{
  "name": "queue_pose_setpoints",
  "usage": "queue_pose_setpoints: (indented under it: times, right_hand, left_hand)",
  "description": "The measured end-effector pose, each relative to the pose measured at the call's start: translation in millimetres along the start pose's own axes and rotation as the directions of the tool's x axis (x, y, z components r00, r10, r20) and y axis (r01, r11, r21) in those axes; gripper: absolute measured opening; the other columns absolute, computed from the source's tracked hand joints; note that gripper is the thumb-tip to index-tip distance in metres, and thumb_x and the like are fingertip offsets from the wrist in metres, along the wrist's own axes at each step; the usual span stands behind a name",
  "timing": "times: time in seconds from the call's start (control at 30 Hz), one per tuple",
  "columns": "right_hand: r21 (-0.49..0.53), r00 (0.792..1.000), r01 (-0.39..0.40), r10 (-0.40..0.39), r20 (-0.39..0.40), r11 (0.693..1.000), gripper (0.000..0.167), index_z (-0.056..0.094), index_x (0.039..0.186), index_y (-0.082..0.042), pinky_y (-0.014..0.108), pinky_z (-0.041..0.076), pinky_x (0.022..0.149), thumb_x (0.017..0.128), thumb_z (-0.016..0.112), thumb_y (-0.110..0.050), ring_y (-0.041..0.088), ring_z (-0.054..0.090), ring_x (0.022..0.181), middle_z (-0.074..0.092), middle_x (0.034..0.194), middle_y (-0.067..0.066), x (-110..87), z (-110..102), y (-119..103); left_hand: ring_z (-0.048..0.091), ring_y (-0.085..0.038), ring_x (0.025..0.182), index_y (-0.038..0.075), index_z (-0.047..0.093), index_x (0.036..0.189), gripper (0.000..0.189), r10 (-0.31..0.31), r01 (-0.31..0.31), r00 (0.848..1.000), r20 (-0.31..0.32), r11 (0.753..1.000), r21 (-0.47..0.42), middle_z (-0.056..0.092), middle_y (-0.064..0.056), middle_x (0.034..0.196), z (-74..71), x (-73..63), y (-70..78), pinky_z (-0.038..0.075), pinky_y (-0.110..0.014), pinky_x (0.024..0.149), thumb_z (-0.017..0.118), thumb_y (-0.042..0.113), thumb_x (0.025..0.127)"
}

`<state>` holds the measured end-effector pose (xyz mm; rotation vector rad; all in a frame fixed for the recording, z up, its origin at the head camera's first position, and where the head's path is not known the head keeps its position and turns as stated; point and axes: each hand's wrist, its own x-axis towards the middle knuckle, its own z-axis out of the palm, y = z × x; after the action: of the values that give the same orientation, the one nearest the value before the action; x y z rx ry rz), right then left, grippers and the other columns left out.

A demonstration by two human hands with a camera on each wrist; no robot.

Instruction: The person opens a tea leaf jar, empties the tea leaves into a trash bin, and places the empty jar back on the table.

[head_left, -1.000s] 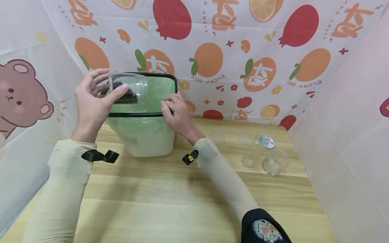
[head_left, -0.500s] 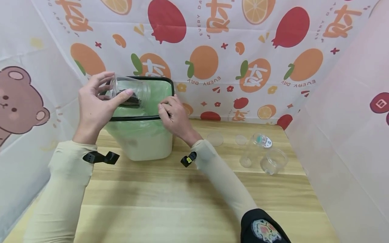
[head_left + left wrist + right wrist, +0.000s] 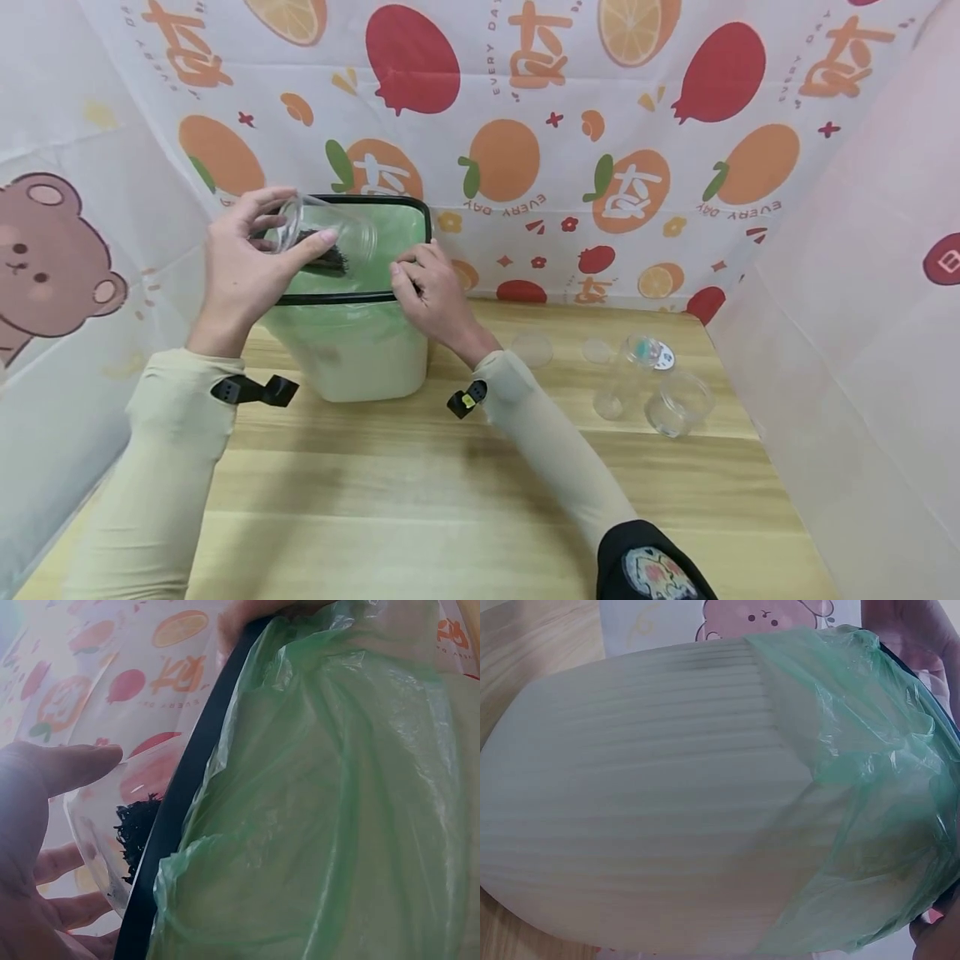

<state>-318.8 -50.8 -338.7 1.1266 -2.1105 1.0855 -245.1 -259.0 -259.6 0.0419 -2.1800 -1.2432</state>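
My left hand [image 3: 251,258] grips a clear plastic jar [image 3: 352,233], tipped with its mouth to the right and down over a white bin [image 3: 371,362]. Dark, shredded dry stuff, perhaps tea leaves [image 3: 326,257], lies inside the jar; the left wrist view also shows the dark shreds [image 3: 136,829] in it, partly behind the rim. A green bag [image 3: 401,229] lines the bin and folds over its outside, under a black rim [image 3: 337,297]. My right hand [image 3: 435,292] pinches the bin's right rim, its fingertips partly hidden.
At the right of the wooden table [image 3: 450,517] stand a clear bottle [image 3: 624,379] and a clear open jar [image 3: 678,406]. Two clear discs [image 3: 533,348] lie behind them, beside a small white round tag [image 3: 664,357]. Printed cloth [image 3: 420,50] hangs behind the bin.
My left hand has tilted the jar further, mouth downward, and the dark shreds have slid toward its lower side. My right hand keeps its place on the rim.
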Motion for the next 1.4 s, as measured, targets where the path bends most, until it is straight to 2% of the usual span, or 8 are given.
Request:
queue_pose_setpoints:
  times: [0.23,0.53,0.6,0.83,0.97,1.13,1.23,1.4]
  right_hand:
    - [0.016,1.0,-0.006,0.006,0.016,1.0,0.041,0.069,0.074,-0.01,0.047,0.019,0.131,0.105,0.044,-0.018,0.022,0.058,0.114,0.07,0.107,0.007,3.1,-2.1,-0.5]
    - [0.013,1.0,-0.007,0.007,0.02,1.0,0.041,0.069,0.074,-0.011,0.054,0.024,0.128,0.105,0.044,-0.019,0.022,0.058,0.112,0.07,0.106,0.007,-2.3,-3.7,1.0]
    - [0.011,1.0,-0.008,0.008,0.019,1.0,0.041,0.069,0.073,-0.011,0.054,0.024,0.128,0.105,0.044,-0.019,0.022,0.058,0.113,0.07,0.106,0.007,-3.4,-3.8,0.8]
    - [-0.002,1.0,-0.012,0.012,0.027,1.0,0.041,0.07,0.075,-0.011,0.044,0.019,0.131,0.105,0.044,-0.019,0.02,0.057,0.111,0.07,0.106,0.005,-1.1,-2.3,0.8]
    - [-0.003,1.0,-0.009,0.009,0.027,1.0,0.04,0.071,0.076,-0.011,0.046,0.022,0.13,0.105,0.044,-0.019,0.02,0.056,0.111,0.07,0.105,0.006,0.5,-2.0,0.2]
    - [-0.001,1.0,-0.006,0.006,0.024,1.0,0.039,0.073,0.079,-0.01,0.048,0.025,0.128,0.104,0.045,-0.018,0.02,0.056,0.11,0.07,0.105,0.006,0.5,-2.5,-0.3]
    - [-0.004,1.0,-0.008,0.008,0.019,1.0,0.039,0.074,0.079,-0.01,0.044,0.028,0.127,0.104,0.045,-0.018,0.02,0.056,0.109,0.07,0.104,0.006,1.0,-3.1,0.2]
    - [-0.015,1.0,-0.002,0.002,0.024,1.0,0.041,0.073,0.076,-0.011,0.033,0.04,0.112,0.104,0.045,-0.018,0.019,0.056,0.107,0.071,0.104,0.005,1.9,-4.1,0.7]
  left_hand:
    - [0.059,-0.008,0.114,0.036,0.064,0.133,0.059,-0.004,0.001,0.999,0.034,0.998,0.068,0.063,0.003,0.137,2.6,1.5,2.8,0.044,-0.014,0.077,0.086,0.04,0.079]
    - [0.058,-0.027,0.129,0.035,0.062,0.137,0.063,-0.025,0.017,0.997,0.076,0.995,0.1,0.059,0.004,0.147,8.5,-0.6,-0.5,0.042,-0.017,0.077,0.085,0.043,0.079]
    - [0.059,-0.025,0.127,0.034,0.062,0.137,0.063,-0.021,0.014,0.997,0.076,0.995,0.099,0.061,0.002,0.144,9.1,-0.5,-1.6,0.043,-0.016,0.075,0.085,0.042,0.079]
    - [0.056,-0.004,0.097,0.032,0.066,0.133,0.06,0.001,-0.005,0.999,0.051,0.996,0.089,0.065,0.003,0.121,8.6,2.7,0.3,0.045,-0.013,0.065,0.088,0.039,0.077]
    - [0.056,-0.005,0.101,0.033,0.065,0.133,0.061,0.016,-0.022,0.998,0.057,0.995,0.1,0.066,0.001,0.127,8.3,2.7,2.4,0.045,-0.015,0.066,0.087,0.04,0.077]
    - [0.058,-0.018,0.116,0.032,0.065,0.134,0.062,0.033,-0.04,0.998,0.058,0.992,0.117,0.065,0.0,0.137,8.7,0.9,4.1,0.042,-0.016,0.073,0.087,0.042,0.077]
    - [0.058,-0.014,0.114,0.03,0.067,0.133,0.061,0.072,-0.078,0.996,0.051,0.99,0.119,0.066,-0.001,0.135,10.5,1.6,4.9,0.04,-0.016,0.076,0.088,0.04,0.076]
    - [0.056,-0.002,0.106,0.024,0.071,0.127,0.056,0.138,-0.143,0.989,0.049,0.983,0.114,0.068,-0.004,0.13,12.6,3.4,6.6,0.039,-0.014,0.078,0.09,0.035,0.075]
